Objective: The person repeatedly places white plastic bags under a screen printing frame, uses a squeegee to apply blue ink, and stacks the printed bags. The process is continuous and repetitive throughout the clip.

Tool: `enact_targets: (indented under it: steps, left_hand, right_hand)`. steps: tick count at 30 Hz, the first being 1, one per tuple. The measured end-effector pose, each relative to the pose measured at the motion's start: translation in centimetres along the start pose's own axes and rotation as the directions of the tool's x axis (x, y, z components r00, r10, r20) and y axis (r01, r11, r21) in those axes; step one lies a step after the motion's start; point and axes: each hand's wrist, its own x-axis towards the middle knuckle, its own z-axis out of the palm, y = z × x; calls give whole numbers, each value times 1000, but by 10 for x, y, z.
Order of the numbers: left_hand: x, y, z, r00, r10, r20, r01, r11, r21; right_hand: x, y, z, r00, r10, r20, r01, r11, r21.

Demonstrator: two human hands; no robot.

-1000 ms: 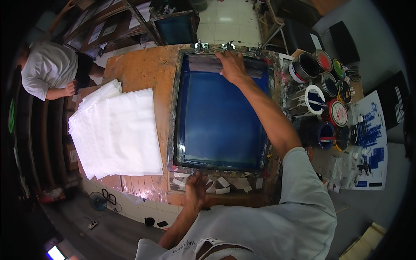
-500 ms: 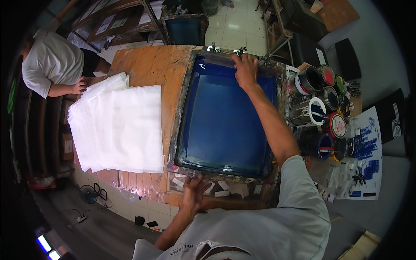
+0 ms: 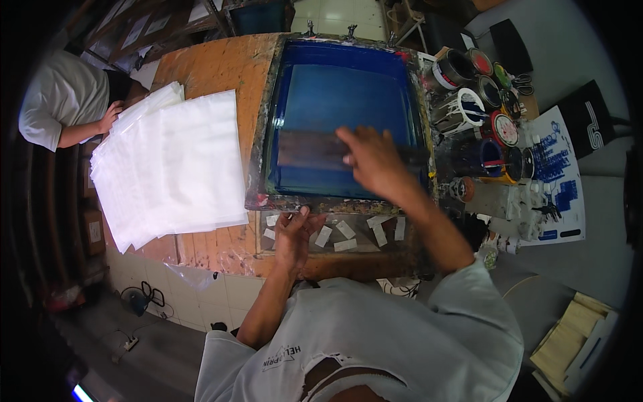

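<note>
A screen printing frame (image 3: 335,204) with blue ink on its mesh lies on the wooden table in front of me. My right hand (image 3: 375,157), blurred by motion, is closed on a wide squeegee (image 3: 305,149) that spans the near half of the mesh. My left hand (image 3: 293,238) is at the frame's near edge, thumb at the rim and fingers partly hidden below it. That edge seems raised off the table. Several small white pieces (image 3: 345,230) lie on the board just nearer than the frame. Metal clamps (image 3: 351,31) stand along its far edge.
A fanned stack of white sheets (image 3: 194,161) lies on the wooden table (image 3: 207,67) to the left, with another person's hand (image 3: 110,116) at its far left corner. Ink cans (image 3: 454,69) and a blue-stained tub (image 3: 492,155) crowd the right side. Dark shelves (image 3: 53,214) stand far left.
My right hand has come from the frame's far edge toward me with the squeegee. The frame's near edge seems higher, showing more of the white pieces. The whole view has shifted.
</note>
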Motion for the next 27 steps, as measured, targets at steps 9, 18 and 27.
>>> enact_targets:
  steps: [9,18,27]
  left_hand:
    - [-23,65,74,948,161,276,-179,983,43]
    - [183,124,80,813,473,338,-506,863,9]
    - [389,113,78,658,542,523,-311,-437,844]
  right_hand:
    - [-40,-59,-36,808,-189,-558,47,965,-260]
    - [40,-62,-190,932,0,-364,-64,985,-163]
    - [80,-82,-250,915,157,-372,-161,987,20]
